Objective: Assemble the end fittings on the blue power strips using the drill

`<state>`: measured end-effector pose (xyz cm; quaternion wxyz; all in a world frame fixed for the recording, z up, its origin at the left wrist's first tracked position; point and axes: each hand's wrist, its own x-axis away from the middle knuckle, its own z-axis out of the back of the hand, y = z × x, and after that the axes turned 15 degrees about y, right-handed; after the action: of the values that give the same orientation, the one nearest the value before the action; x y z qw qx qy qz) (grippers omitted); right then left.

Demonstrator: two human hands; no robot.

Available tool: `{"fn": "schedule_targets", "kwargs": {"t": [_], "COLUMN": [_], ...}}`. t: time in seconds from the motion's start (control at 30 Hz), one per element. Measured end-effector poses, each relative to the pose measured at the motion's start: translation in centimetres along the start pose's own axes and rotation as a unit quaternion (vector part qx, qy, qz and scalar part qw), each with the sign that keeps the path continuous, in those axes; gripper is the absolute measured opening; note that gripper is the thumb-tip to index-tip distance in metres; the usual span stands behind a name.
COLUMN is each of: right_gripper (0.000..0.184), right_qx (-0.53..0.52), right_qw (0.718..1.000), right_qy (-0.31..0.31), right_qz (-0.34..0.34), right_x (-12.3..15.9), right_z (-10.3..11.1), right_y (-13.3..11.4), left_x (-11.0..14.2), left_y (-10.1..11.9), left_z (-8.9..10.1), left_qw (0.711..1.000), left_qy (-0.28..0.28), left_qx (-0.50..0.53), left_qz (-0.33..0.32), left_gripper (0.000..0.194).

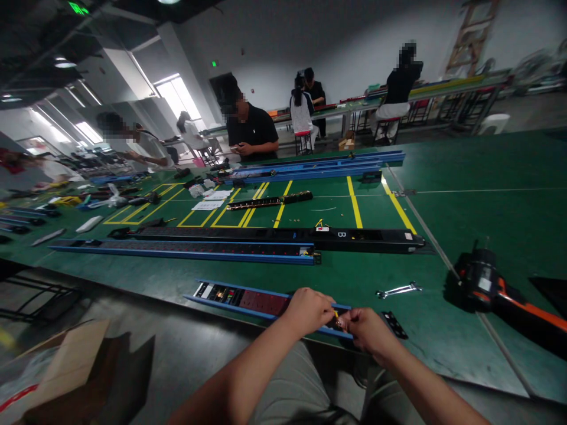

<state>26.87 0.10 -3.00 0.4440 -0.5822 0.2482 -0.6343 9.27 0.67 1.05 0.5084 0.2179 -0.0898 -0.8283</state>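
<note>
A short blue-edged channel point(266, 302) with dark red panels and small electrical parts lies along the near table edge. My left hand point(307, 310) rests over its right part, fingers curled and closed; what they hold is hidden. At the channel's right end my right hand point(367, 332) is closed in a pinch on a short yellow wire point(336, 315), which shows between the two hands with a small brassy end. Just right of that hand lies a black plate with holes point(394, 325). The inside of the channel beneath my fingers is covered.
Beyond the channel lie a long blue rail point(199, 250) and a long black bar point(367, 240). To the right are a wrench point(398, 290) and an orange-black power tool point(482, 283). A person point(252, 127) stands across the table. A cardboard box point(66, 366) sits lower left.
</note>
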Motion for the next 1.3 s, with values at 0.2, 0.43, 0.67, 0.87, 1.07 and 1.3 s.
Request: {"fn": "schedule_targets", "kwargs": {"t": [0.2,0.43,0.67,0.87,1.07,1.3], "right_gripper": [0.021,0.04,0.043,0.04,0.026,0.027], "right_qx": [0.067,-0.042,-0.062,0.007,0.082,0.095], "right_qw": [0.994,0.996,0.986,0.997,0.994,0.991], "right_qy": [0.059,-0.078,-0.153,-0.076,0.002,0.013], "right_qz": [0.059,-0.003,-0.007,0.029,0.068,0.094], "right_x": [-0.1,0.7,0.1,0.1,0.3,0.4], "right_z": [-0.4,1.1,2.3,1.8,0.7,0.8], "right_y": [0.2,-1.1,-0.7,-0.4,-0.3,-0.7], "left_x": [0.0,0.0,0.0,-0.1,-0.1,0.1], "left_y": [-0.2,-0.7,-0.9,-0.6,-0.6,-0.7], "left_z": [-0.4,0.3,0.3,0.1,-0.3,-0.8], "left_qw": [1.0,0.997,0.997,0.998,0.999,0.999], "left_qy": [-0.007,-0.022,-0.021,-0.014,-0.015,-0.014], "left_qx": [0.006,0.042,0.057,0.045,0.039,0.031], "left_qz": [-0.016,-0.052,-0.045,-0.031,-0.026,-0.022], "left_gripper": [0.012,0.014,0.014,0.014,0.015,0.015]}}
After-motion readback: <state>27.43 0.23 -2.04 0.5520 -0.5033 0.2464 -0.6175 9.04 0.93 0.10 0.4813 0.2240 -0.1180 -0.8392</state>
